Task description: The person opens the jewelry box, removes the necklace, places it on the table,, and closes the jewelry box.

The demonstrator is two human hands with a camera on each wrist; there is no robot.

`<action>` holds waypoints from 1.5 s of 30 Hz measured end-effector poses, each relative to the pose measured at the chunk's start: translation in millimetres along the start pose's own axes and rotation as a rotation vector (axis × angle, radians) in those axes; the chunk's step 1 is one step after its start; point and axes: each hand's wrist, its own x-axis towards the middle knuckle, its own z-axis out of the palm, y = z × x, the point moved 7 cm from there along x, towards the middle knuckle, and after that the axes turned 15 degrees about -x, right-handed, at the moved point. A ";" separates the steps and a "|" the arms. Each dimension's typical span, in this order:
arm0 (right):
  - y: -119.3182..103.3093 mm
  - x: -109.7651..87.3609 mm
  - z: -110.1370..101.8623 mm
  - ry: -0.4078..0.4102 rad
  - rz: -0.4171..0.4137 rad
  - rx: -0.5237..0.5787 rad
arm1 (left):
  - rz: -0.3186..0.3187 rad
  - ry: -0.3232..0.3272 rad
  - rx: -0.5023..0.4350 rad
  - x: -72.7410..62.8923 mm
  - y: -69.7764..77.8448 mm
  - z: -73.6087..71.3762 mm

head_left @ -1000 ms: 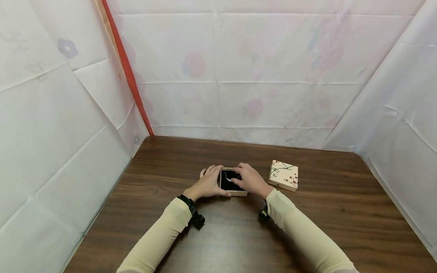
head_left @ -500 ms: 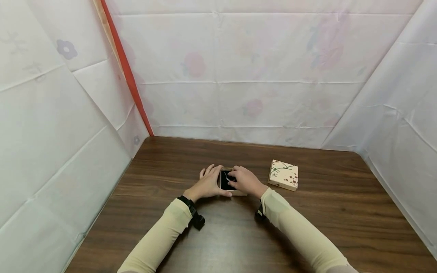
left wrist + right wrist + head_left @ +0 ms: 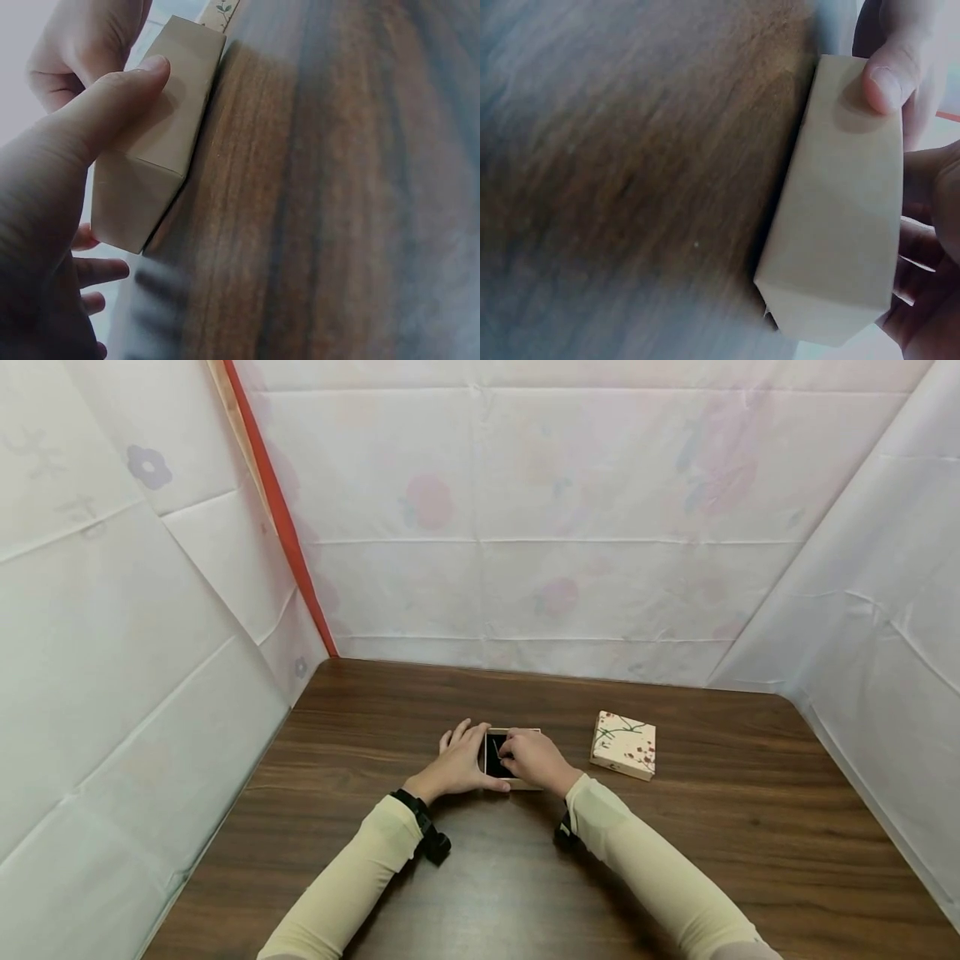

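Observation:
A small cream box (image 3: 525,784) with a black lining stands uncovered on the table. My left hand (image 3: 459,767) grips its left end, with the thumb on the near wall and the fingers toward the far side. The left wrist view shows that thumb pressed on the plain box wall (image 3: 171,124). Over the box's right half, my right hand (image 3: 542,762) has its thumb and fingertips together at a thin silver chain (image 3: 496,748) inside. Most of the chain is hidden by that hand. In the right wrist view, the box side (image 3: 836,187) hides the right fingertips.
A cream lid (image 3: 624,745) with red blossoms and green branches lies right of the box. The dark wooden table (image 3: 750,827) is bounded by white cloth walls (image 3: 510,593) at the back and both sides.
My right hand has moved slightly left over the box, and its spread fingers have closed together at the chain, covering more of it. The left hand and the box have stayed in place.

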 end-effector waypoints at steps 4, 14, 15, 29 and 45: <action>1.2 -0.5 -0.6 -0.022 0.033 0.010 | 0.004 0.016 -0.006 0.0 1.1 0.4; -1.6 1.4 -1.5 -0.015 0.048 -0.029 | 0.004 0.039 -0.018 0.8 4.0 -0.3; -1.6 0.9 -0.8 -0.015 0.052 -0.032 | 0.005 0.037 -0.024 0.6 4.5 -0.1; 3.3 -1.8 -5.3 0.031 0.068 -0.034 | 0.029 0.038 -0.023 1.4 5.3 -0.4; 5.2 -3.3 -13.5 -0.016 0.077 -0.016 | 0.019 0.049 -0.035 2.9 3.6 -2.0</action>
